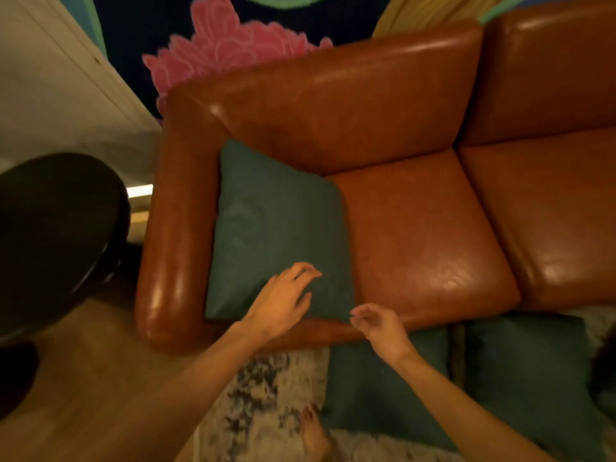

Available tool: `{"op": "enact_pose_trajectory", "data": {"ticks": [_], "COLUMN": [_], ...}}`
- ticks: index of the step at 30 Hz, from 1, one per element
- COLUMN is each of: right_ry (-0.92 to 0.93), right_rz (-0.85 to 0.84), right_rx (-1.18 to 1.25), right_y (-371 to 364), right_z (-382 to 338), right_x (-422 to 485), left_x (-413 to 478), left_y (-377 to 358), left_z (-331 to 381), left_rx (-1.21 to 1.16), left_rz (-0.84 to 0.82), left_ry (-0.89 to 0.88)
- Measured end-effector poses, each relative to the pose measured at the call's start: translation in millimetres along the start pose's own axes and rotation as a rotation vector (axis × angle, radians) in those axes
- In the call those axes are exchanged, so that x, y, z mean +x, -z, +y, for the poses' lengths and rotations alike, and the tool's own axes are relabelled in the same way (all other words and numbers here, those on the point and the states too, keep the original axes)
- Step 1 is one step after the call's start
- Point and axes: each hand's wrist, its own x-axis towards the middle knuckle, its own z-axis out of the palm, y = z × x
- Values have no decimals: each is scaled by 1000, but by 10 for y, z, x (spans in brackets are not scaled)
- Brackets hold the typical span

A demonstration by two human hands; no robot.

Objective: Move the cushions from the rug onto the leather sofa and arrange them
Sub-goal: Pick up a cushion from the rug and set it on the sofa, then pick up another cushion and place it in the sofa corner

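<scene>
- A teal cushion [276, 228] is laid on the sofa [416, 235], left.
- Left hand [283, 301] is held over it, right hand [380, 325] beside.
- Both grips are loosely spread (nothing pinched).

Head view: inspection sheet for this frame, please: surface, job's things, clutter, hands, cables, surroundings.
Surface: leather sofa, seats otherwise bare; rug in front.
Job's things: sofa cushion lies on the left seat beside the armrest; left rug cushion and right rug cushion not yet moved, at the sofa's front.
Clutter: nothing seen.
Grippers: left hand over the sofa cushion, fingers relaxed, contact unclear; right hand at the seat's front edge, loosely curled, empty.
Cables: nothing seen.
Surroundings: dark round table left of the sofa; wood floor; flowered hanging behind; bare foot on the rug.
</scene>
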Motion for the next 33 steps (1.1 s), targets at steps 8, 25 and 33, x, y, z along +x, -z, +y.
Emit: {"op": "enact_pose_trajectory", "data": {"ticks": [8, 25, 33], "right_ry": [-357, -644, -526], "right_rz": [-190, 22, 244], "right_rx": [75, 151, 97], "right_y": [733, 813, 784], "right_z": [867, 2993, 4156], "right_x": [-986, -669, 258], "left_x": [-1012, -1544, -1060], "left_y": [-1192, -3587, -4436], "left_z": [1193, 1014, 364], "left_rx": [-570, -840, -913], "left_rz": [-181, -186, -50], "left_ry": [497, 867, 988]}}
